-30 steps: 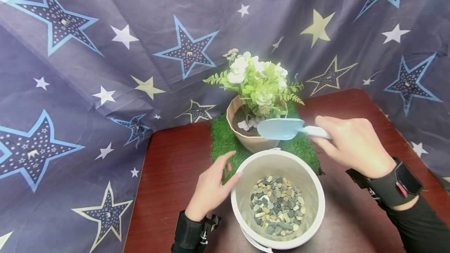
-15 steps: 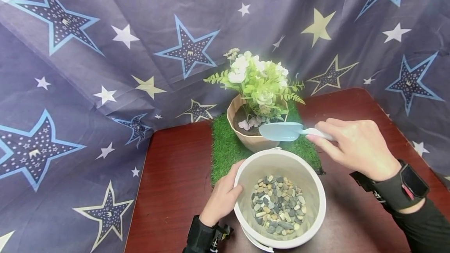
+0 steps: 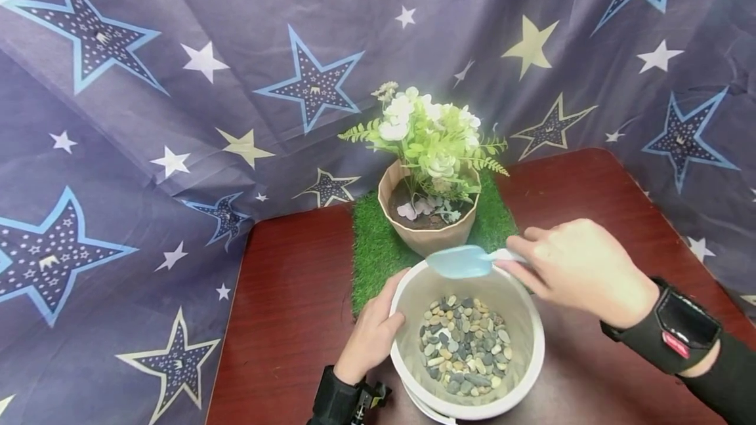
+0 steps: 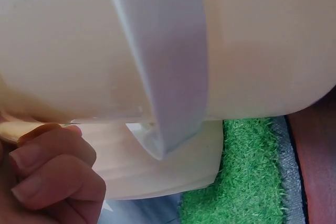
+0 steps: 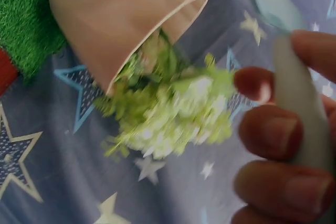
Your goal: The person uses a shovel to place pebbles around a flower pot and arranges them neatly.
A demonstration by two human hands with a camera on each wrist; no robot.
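My right hand (image 3: 581, 274) grips the white handle of a small garden trowel. Its pale blue blade (image 3: 461, 262) overlaps the far rim of a white bucket (image 3: 522, 320) in the head view, with no pebbles visible on it. In the right wrist view, curled fingers (image 5: 270, 132) wrap the trowel handle (image 5: 299, 98). My left hand (image 3: 369, 333) holds the bucket's left rim, thumb at the inner edge. Grey, tan and white pebbles (image 3: 466, 346) cover the bucket's bottom. The left wrist view shows bent fingers (image 4: 58, 177) beside the bucket wall and its flat carrying handle (image 4: 176, 66).
Behind the bucket, a beige faceted pot (image 3: 431, 239) with soil and white flowers (image 3: 437, 136) stands on a green turf mat (image 3: 375, 254). The reddish-brown table (image 3: 289, 294) backs onto a star-patterned cloth (image 3: 266, 31).
My left hand has moved right and taken hold of the bucket rim. My right hand has brought the trowel down and nearer, from in front of the pot to the bucket's far rim.
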